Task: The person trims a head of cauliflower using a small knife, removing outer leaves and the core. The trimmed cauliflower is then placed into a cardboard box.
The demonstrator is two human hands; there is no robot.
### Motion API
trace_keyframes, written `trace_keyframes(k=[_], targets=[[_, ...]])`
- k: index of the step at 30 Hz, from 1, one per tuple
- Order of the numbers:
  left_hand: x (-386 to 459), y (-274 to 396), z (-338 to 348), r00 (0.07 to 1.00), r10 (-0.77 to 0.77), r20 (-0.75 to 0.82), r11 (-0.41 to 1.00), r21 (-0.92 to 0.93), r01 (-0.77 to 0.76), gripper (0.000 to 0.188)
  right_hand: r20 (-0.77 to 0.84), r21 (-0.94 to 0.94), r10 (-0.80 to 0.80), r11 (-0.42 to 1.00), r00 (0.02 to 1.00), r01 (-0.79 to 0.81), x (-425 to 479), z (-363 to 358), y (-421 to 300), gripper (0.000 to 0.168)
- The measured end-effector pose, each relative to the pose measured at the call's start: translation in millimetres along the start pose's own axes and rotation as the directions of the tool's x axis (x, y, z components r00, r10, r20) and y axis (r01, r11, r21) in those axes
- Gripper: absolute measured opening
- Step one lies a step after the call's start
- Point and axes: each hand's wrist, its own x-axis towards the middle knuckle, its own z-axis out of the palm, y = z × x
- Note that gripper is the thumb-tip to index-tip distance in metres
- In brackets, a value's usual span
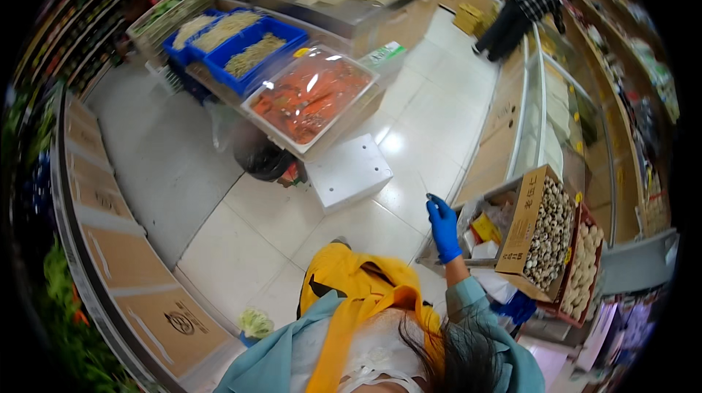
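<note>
My left hand (249, 339), in a blue glove, is at the lower left and mostly hidden behind a pale green leafy cabbage (255, 322) that it holds. Right of centre, my right hand (443, 227), also gloved in blue, is raised over the tiled floor. Its fingertips pinch a small thin object (429, 195), too fine to name for certain. An open bin (466, 212) with packets inside stands just right of that hand. Beyond it a cardboard box (524, 217) holds small speckled eggs.
A white foam box (351, 173) stands on the floor ahead, beside a black bag (266, 160). Above are a lidded tray of orange-red food (312, 97) and blue crates (258, 58). Cardboard-faced vegetable shelving (159, 294) runs along the left. A person (521, 14) stands by the cases at the upper right.
</note>
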Motion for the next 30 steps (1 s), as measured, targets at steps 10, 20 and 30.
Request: trace_keyframes(k=[10,20,30], targets=[[92.1,-21.6,127.2,0.973,-0.122,0.198,0.990,0.099,0.104,0.045,-0.029,0.142,0.166,0.977,0.986,-0.160,102.1,14.2,-20.9,0.035],[103.2,-45.4,145.7,0.977,-0.130,0.168,0.988,0.100,0.114,0.045,-0.169,0.108,0.175,0.981,0.970,-0.159,129.0,-38.8,6.9,0.035],[19.6,-20.3,138.6,0.974,0.226,0.012,0.918,-0.337,-0.209,0.044,0.401,-0.061,0.146,0.989,0.904,-0.133,156.8,43.6,43.1,0.030]])
